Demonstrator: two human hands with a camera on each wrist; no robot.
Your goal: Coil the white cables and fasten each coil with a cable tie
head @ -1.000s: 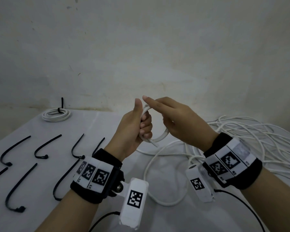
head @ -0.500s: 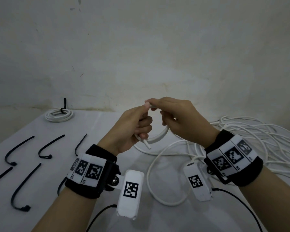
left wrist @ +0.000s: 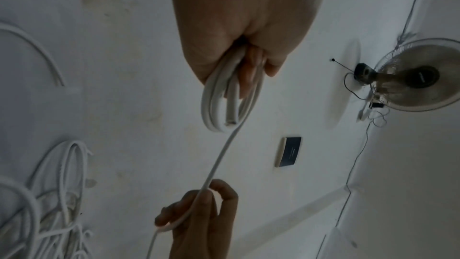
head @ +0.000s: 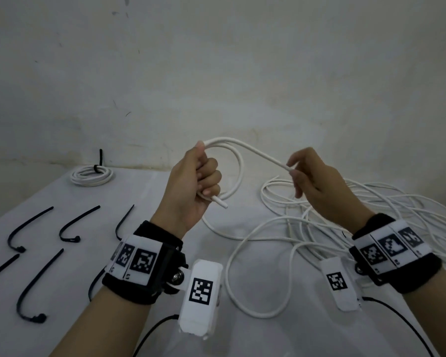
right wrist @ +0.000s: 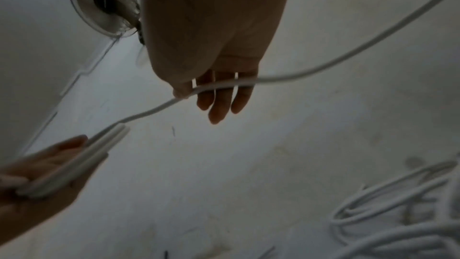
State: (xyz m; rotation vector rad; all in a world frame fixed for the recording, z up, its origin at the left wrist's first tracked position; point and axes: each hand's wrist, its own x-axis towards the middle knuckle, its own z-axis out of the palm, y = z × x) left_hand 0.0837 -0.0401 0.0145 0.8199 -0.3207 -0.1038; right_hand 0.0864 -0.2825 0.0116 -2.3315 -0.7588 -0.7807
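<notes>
**Item: white cable, second coil under way — first loop held**

Step in hand (judged): winding. To do it well, each new turn should match the size of the loop already held, laid flat beside it without twist; the feeding hand should let the line slide through a light pinch, not drag the pile; the holding hand should keep every turn trapped together with the free end.

- Left hand (head: 195, 185): centre of the head view, raised above the desk (head: 150, 191); fingers clenched round a small loop of the white cable (head: 238, 161). The cut end pokes out just below the curled fingers, toward the lower right. The left wrist view shows about two strands in the fist.
- Right hand (head: 317, 181): right of centre, level with the left. Thumb and forefinger pinch the same cable where it leaves the loop; remaining fingers relaxed and spread, as the right wrist view shows.
- Cable run: arches from the top of the left fist across to the right-hand pinch, then drops to the loose cable pile (head: 371, 217) at the right edge of the desk.
- Finished coil (head: 91, 174): upper left of the desk, already tied.
- Cable ties (head: 72, 228): black, spread at lower left, untouched.
</notes>
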